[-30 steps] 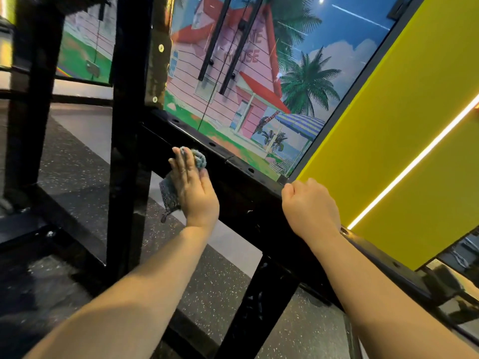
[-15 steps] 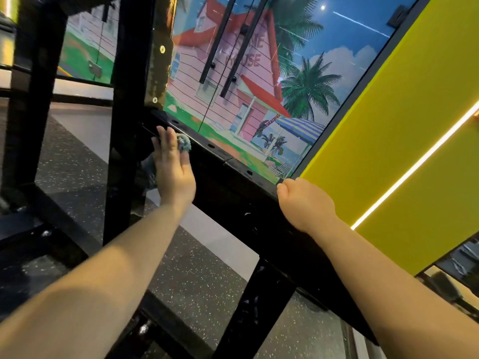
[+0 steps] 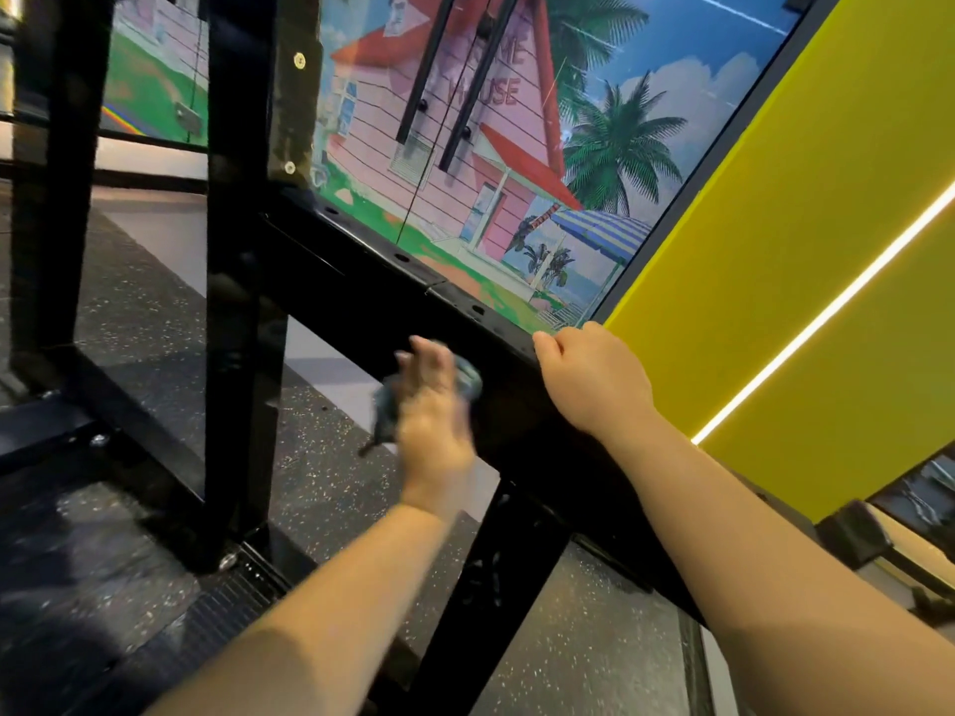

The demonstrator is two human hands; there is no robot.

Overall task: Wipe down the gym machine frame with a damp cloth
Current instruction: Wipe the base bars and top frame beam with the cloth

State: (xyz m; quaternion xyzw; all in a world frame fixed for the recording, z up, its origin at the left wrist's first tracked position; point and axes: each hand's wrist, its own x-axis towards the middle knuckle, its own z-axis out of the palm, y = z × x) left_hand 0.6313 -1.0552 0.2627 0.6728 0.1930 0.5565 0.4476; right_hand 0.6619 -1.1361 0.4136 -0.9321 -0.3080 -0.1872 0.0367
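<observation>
Blurred left hand [image 3: 434, 405] presses a grey-blue cloth [image 3: 469, 378] flat-fingered on the glossy black metal frame beam [image 3: 351, 286], right hand [image 3: 594, 379] curled over the beam's top edge, speckled dark floor [image 3: 310, 447] below the beam.

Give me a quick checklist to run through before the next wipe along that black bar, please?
1. Cloth between left hand and black beam: ok, though blurred.
2. Right hand gripping the beam's top edge for support: ok.
3. Wiping path rightward free: not ok, the right hand sits just beside the cloth.
4. Wiping path leftward toward the upright post: ok, nothing on the beam there.
5. Cloth damp enough: cannot tell.
6. Beam face already clean: cannot tell, too dark and glossy.
</observation>
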